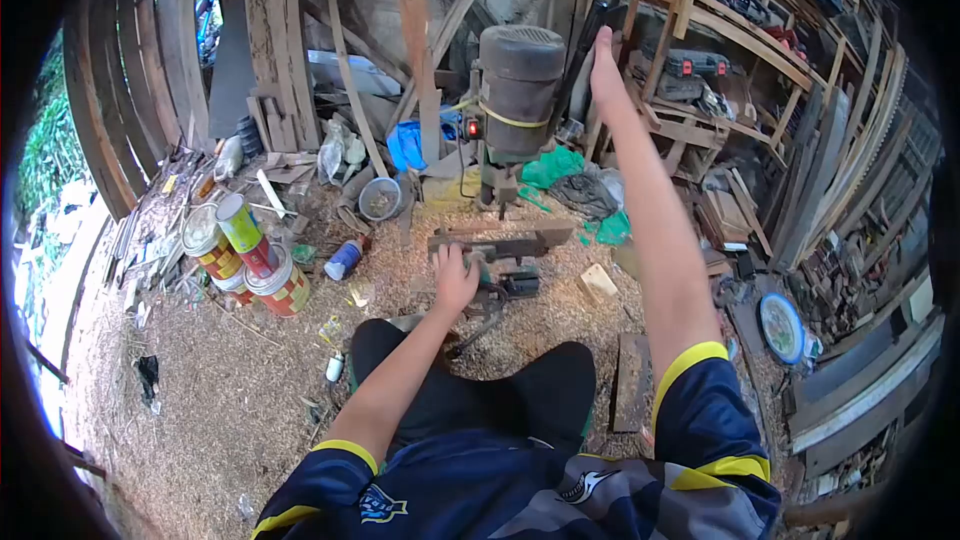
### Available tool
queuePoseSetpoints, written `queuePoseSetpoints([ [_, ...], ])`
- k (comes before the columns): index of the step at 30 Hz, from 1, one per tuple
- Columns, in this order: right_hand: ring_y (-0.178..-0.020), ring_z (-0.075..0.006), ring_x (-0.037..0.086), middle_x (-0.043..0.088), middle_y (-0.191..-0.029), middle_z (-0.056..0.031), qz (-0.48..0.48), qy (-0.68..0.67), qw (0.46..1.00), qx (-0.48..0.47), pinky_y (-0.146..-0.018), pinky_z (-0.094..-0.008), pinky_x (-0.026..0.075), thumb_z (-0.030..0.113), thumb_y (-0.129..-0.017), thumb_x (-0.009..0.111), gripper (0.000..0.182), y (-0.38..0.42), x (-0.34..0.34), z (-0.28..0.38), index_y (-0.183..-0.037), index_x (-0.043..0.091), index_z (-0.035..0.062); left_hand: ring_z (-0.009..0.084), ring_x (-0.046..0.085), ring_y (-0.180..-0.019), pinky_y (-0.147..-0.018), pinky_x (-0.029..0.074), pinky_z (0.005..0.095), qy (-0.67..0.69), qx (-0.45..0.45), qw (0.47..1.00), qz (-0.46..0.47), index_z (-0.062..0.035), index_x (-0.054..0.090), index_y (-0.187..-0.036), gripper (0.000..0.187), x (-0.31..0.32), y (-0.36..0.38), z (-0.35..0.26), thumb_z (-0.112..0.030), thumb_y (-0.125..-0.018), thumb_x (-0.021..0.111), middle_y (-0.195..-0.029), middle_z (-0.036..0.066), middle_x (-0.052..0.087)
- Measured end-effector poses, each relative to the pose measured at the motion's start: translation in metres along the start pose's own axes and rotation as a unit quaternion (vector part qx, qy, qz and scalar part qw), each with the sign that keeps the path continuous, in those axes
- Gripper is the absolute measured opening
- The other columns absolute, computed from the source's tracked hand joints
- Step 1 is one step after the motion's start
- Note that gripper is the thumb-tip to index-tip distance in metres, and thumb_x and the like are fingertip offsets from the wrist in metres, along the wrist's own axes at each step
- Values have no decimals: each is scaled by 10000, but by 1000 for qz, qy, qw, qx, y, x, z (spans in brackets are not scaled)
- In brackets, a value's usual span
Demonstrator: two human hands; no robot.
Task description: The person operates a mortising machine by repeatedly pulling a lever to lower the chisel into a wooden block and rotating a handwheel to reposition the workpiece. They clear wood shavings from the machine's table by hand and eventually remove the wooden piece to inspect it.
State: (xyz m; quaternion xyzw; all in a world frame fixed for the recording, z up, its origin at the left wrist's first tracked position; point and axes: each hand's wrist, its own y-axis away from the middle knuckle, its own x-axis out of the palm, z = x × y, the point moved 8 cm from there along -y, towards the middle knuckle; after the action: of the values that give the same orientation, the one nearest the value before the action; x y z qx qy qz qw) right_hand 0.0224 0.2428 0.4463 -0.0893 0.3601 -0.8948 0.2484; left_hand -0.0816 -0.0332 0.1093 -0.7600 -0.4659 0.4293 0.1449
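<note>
Down on the drill table, the left hand (456, 278) pressed flat, fingers together, on a wood piece (497, 241) whose long axis ran crosswise under the drill (518, 90). Up beside the motor, the right hand (605, 65) had its fingers wrapped round the black lever (583, 52), well above the wood.

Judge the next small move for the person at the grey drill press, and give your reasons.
Probably pull the black feed lever down: the right hand grips it raised beside the grey motor housing, while the left hand presses the brown wooden piece under the spindle.
</note>
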Motion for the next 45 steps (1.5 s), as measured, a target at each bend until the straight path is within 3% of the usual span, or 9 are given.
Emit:
queuePoseSetpoints([
  [3, -1548, -338, 296, 306, -1669, -220, -121, 38, 988, -93, -1265, -415, 210, 464, -1129, 382, 708, 20, -3, -8, -1628, 264, -25, 410, 542, -986, -874, 429, 497, 49, 5, 996, -73, -8, 593, -1022, 274, -27, -65, -24, -235, -940, 723, -1014, 190, 602],
  [7, -1429, -389, 420, 429, -1533, -230, -199, 97, 974, -43, -1195, -462, 319, 239, -1100, 485, 492, 183, 41, -32, -1513, 410, -17, 377, 574, -919, -811, 432, 474, 42, 42, 990, -129, -33, 600, -962, 364, -71, -157, -70, -346, -908, 778, -941, 148, 630],
  [13, -1287, -345, 532, 541, -1399, -211, -162, 86, 970, 161, -1114, -420, 390, 229, -1105, 456, 359, 316, 21, -127, -1340, 561, -22, 374, 592, -932, -814, 434, 493, -61, 1, 977, -202, -29, 592, -983, 543, -78, -188, -49, -483, -818, 839, -967, 137, 649],
  [19, -1129, -281, 625, 674, -1180, -162, -174, 53, 945, 273, -1049, -389, 440, 277, -1135, 382, 414, 362, -35, -139, -1196, 662, -22, 370, 576, -966, -846, 423, 503, 43, 10, 981, -191, 3, 575, -1098, 673, -78, -195, -48, -512, -782, 871, -1001, 156, 617],
  [31, -1108, -266, 661, 702, -1137, -167, -155, 52, 955, 246, -1040, -396, 482, 309, -1138, 391, 440, 358, -22, -164, -1162, 665, -35, 384, 514, -1104, -906, 378, 541, -2, -16, 973, -231, -7, 525, -1189, 699, -87, -176, -62, -490, -805, 853, -1160, 172, 562],
  [35, -1016, -243, 677, 721, -1047, -144, -118, 49, 968, 214, -944, -365, 505, 257, -1110, 463, 348, 356, -14, -141, -1108, 679, -17, 416, 558, -1026, -869, 408, 522, 22, 24, 995, -96, 6, 561, -1107, 409, -65, -110, -49, -361, -973, 683, -1029, 212, 607],
  [37, -969, -227, 684, 729, -991, -121, -118, 39, 967, 223, -919, -350, 505, 245, -1099, 489, 323, 367, -15, -141, -1096, 675, -20, 440, 591, -975, -874, 439, 528, 104, -35, 989, 99, 13, 602, -1040, 323, -31, -73, -32, -309, -1019, 609, -992, 249, 642],
  [39, -918, -213, 709, 732, -1007, -125, -71, 38, 965, 249, -881, -351, 540, 256, -1108, 486, 347, 382, -13, -164, -1121, 678, -33, 447, 614, -981, -896, 464, 537, 63, 85, 981, 161, 7, 636, -995, 308, 8, -33, -15, -291, -1034, 570, -1019, 257, 664],
  [45, -924, -260, 720, 752, -961, -148, 22, 54, 945, 321, -854, -367, 532, 274, -1062, 545, 309, 421, -9, -226, -1108, 683, 1, 437, 622, -1041, -931, 484, 528, -25, 69, 983, 167, 4, 668, -1000, 301, 40, 12, -19, -272, -1022, 550, -1057, 223, 678],
])
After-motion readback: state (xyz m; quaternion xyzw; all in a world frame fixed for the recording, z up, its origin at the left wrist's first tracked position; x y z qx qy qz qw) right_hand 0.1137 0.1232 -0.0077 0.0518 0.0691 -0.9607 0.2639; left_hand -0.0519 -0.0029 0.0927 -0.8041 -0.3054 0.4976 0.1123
